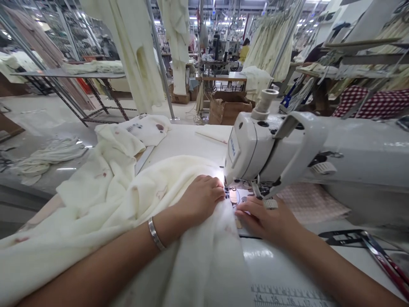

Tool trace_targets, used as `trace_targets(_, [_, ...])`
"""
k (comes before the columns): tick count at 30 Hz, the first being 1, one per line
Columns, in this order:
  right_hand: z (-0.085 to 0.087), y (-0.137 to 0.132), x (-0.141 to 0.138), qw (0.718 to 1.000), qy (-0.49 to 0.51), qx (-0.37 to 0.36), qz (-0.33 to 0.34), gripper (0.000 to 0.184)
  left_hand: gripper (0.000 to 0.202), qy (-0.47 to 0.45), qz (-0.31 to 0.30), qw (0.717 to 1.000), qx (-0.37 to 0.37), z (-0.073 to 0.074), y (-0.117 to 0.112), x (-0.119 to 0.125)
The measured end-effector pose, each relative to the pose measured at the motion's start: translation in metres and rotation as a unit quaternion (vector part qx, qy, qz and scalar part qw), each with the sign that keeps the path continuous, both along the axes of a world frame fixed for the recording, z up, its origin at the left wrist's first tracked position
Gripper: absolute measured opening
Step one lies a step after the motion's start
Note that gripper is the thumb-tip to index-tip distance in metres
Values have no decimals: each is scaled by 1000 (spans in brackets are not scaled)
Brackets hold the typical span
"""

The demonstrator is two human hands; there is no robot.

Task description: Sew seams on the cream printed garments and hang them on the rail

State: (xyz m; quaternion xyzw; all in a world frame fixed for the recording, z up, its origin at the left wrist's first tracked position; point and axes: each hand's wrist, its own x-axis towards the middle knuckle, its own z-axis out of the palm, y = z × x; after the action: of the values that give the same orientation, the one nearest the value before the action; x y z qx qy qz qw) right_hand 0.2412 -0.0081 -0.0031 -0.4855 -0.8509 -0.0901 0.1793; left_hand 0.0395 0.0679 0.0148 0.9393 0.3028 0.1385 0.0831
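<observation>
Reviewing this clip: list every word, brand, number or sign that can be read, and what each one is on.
"JUKI" (slightly blurred): label on the sewing machine
"14 15 16 17": ruler at the bottom of the view
White tag on the sewing machine: too small to read
</observation>
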Motion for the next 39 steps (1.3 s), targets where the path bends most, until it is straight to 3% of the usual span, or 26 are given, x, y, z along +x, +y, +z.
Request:
trace_targets(4, [9, -12, -17, 999, 5, -40, -2, 34, 12, 4, 60, 998, -10, 2, -8, -2])
trace_targets(8, [9, -15, -26, 998, 13, -61, 1, 25, 35, 10, 76, 997, 2, -8, -5, -5])
trace_targets(13, [4, 7, 1, 999, 17, 14, -45, 24, 38, 24, 21, 999, 6, -12, 50, 7])
trace_targets(16, [5, 11, 10, 999, 23, 31, -29, 23, 34, 12, 54, 998, -1, -4, 73, 16])
trace_targets(18, [7, 3, 5, 999, 27, 24, 23, 19, 29, -3, 98, 995, -4, 4, 57, 15])
trace_targets(21, [9, -12, -9, 994, 36, -18, 106, 16, 22, -48, 121, 991, -22, 15, -8, 1])
trace_targets(22, [9, -16, -13, 991, 40, -37, 122, 15, 23, -99, 99, 989, -41, 17, -34, -4])
trace_targets(24, [8, -21, -19, 987, 48, -72, 137, 13, 35, -93, 48, 992, -71, 16, -76, -15])
trace_targets(26, [7, -22, -22, 984, 51, -95, 138, 16, 37, -69, 13, 995, -70, 9, -96, -22])
trace_targets(30, [6, -23, -21, 983, 46, -109, 138, 20, 28, -128, 29, 990, -42, -8, -85, -26])
trace_targets(33, [6, -25, -20, 983, 48, -105, 141, 19, 26, -166, 43, 984, -49, -8, -74, -26])
trace_targets(36, [6, -26, -22, 983, 49, -98, 149, 17, 22, -141, 16, 989, -39, -3, -74, -25])
trace_targets(39, [6, -28, -22, 981, 56, -91, 159, 14, 14, -89, -10, 994, 58, -5, -75, -23])
